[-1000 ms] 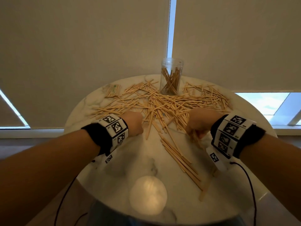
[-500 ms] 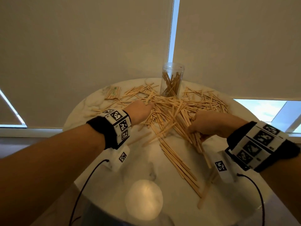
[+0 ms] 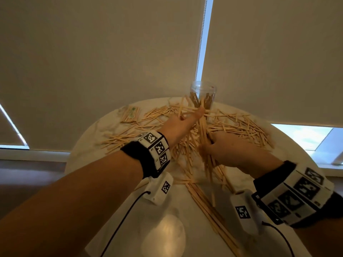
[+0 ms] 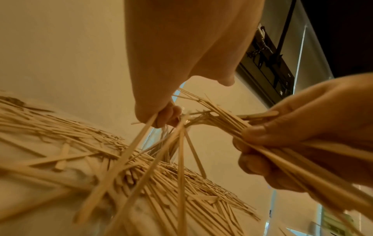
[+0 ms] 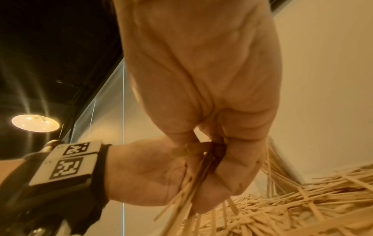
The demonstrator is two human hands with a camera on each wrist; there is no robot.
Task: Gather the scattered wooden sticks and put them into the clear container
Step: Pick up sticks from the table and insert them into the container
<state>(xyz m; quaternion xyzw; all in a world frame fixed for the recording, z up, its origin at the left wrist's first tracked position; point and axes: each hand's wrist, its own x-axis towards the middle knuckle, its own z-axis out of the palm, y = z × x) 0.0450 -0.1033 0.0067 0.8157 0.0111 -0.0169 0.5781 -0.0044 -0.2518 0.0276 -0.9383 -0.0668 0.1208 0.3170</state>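
Observation:
Pale wooden sticks (image 3: 239, 125) lie scattered in a heap across the far half of a round marble table (image 3: 104, 210). A clear container (image 3: 202, 97) stands upright at the table's far edge with several sticks inside. My left hand (image 3: 182, 120) reaches toward the container and pinches a few sticks (image 4: 125, 158) that hang down from its fingers. My right hand (image 3: 228, 151) grips a thick bundle of sticks (image 3: 204, 134) lifted off the table, just right of the left hand. In the right wrist view the fingers (image 5: 238, 153) curl round that bundle.
A flat packet of sticks (image 3: 130, 115) lies at the far left of the table. More long sticks (image 3: 207, 206) trail toward the near edge. Roller blinds (image 3: 111, 62) hang close behind the table. A lamp's reflection (image 3: 163, 236) shines on the near tabletop.
Both hands have moved forward from the near side of the heap toward the container. The right hand has lifted a bundle of sticks; the left hand has raised a few.

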